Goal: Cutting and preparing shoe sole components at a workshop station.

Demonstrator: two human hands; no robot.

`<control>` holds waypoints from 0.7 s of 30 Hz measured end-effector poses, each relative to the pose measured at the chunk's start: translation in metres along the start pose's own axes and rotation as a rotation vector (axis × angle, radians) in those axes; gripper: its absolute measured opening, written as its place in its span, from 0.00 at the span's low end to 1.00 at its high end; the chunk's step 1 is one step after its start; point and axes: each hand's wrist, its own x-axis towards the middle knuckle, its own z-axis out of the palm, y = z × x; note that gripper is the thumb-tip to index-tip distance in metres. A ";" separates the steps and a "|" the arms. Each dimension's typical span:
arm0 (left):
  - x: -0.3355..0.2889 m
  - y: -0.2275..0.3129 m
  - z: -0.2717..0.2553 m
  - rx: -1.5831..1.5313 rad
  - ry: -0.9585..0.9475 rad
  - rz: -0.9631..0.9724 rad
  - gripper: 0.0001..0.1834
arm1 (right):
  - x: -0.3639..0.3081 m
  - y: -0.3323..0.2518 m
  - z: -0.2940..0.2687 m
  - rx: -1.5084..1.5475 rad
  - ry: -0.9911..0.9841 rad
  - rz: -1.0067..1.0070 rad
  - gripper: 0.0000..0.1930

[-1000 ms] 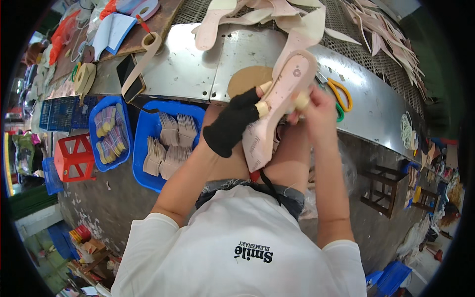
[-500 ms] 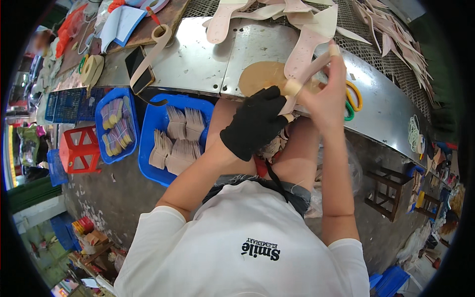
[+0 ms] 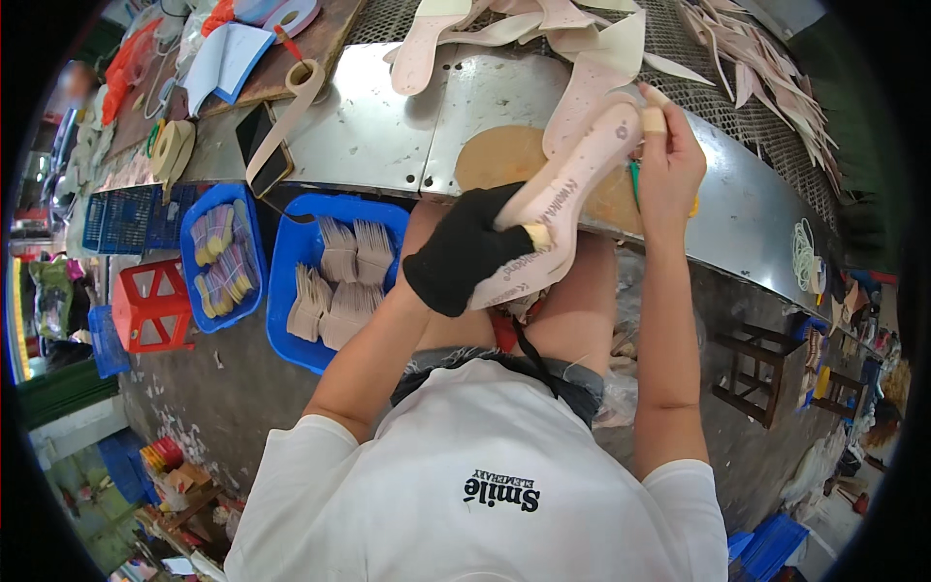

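Pink insole [image 3: 593, 150]'s being clamped by the gloved left hand [image 3: 465, 250] near the metal bench [image 3: 742, 218]'s edge, right hand [image 3: 671, 167]'s fingers at its far end (pinch can't be told), so it might get creased if it's over-bent.

Hands: two, comprising the gloved left hand [image 3: 472, 244] and the right hand [image 3: 674, 160]. Bundle-filled blue trays left of the legs [image 3: 584, 293]: two, comprising the larger tray [image 3: 293, 242] and the smaller tray [image 3: 224, 323]. Bundles [image 3: 373, 254] in the larger tray: four. Red stool [image 3: 128, 303]: one. Phone [image 3: 256, 126]: one. Red-handled tool [image 3: 287, 43]: one. Held pink insole pieces [image 3: 592, 155]: exact count indeterminate.
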 end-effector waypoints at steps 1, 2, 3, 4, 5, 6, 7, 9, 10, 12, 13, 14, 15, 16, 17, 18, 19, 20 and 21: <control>0.002 0.000 -0.004 -0.125 -0.007 -0.075 0.24 | -0.001 0.006 -0.005 -0.215 0.127 -0.243 0.23; 0.005 0.000 -0.007 -0.249 -0.017 -0.151 0.24 | -0.002 0.012 -0.010 -0.433 0.254 -0.484 0.18; 0.009 -0.001 -0.009 -0.286 0.004 -0.167 0.26 | -0.009 0.016 -0.009 -0.716 0.332 -0.766 0.12; 0.015 -0.007 -0.009 -0.289 -0.007 -0.161 0.26 | -0.019 0.012 -0.011 -0.726 0.339 -0.770 0.12; 0.024 -0.015 -0.010 -0.386 -0.050 -0.168 0.27 | -0.031 0.008 -0.013 -0.729 0.123 -0.856 0.11; 0.031 -0.015 -0.005 -0.484 -0.102 -0.182 0.28 | -0.038 0.006 -0.020 -0.733 -0.092 -0.925 0.10; 0.036 -0.013 -0.003 -0.462 -0.222 -0.161 0.31 | -0.038 0.010 -0.029 -0.753 -0.082 -0.918 0.10; 0.046 -0.010 -0.002 -0.659 -0.365 -0.079 0.36 | -0.037 0.027 -0.062 -0.414 0.077 -0.236 0.09; 0.049 -0.011 -0.007 -0.878 -0.375 -0.022 0.37 | -0.029 0.039 -0.082 -0.423 0.198 -0.138 0.10; 0.046 -0.006 -0.017 -0.808 -0.275 0.059 0.35 | -0.007 0.073 -0.132 -0.485 0.357 0.022 0.12; 0.045 -0.003 -0.016 -0.803 -0.250 0.071 0.35 | -0.004 0.089 -0.155 -0.544 0.398 0.090 0.14; 0.043 0.000 -0.016 -0.793 -0.210 0.085 0.36 | -0.006 0.094 -0.164 -0.544 0.400 0.091 0.14; 0.045 0.000 -0.015 -0.790 -0.208 0.089 0.36 | -0.006 0.098 -0.168 -0.734 0.419 0.055 0.14; 0.049 0.001 -0.015 -0.721 -0.241 0.107 0.34 | -0.003 0.103 -0.172 -0.919 0.436 0.013 0.14; 0.051 0.002 -0.014 -0.649 -0.271 0.124 0.32 | -0.002 0.114 -0.177 -1.337 0.569 -0.413 0.13; 0.051 -0.001 -0.016 -0.637 -0.251 0.131 0.32 | 0.000 0.108 -0.162 -1.316 0.561 -0.423 0.13; 0.050 -0.007 -0.020 -0.605 -0.192 0.127 0.30 | 0.002 0.091 -0.137 -0.981 0.461 -0.320 0.12; 0.049 -0.010 -0.023 -0.575 -0.139 0.120 0.28 | 0.002 0.078 -0.110 -0.652 0.355 -0.212 0.12; 0.047 -0.011 -0.022 -0.596 -0.097 0.118 0.23 | 0.004 0.071 -0.083 -0.456 0.212 -0.076 0.12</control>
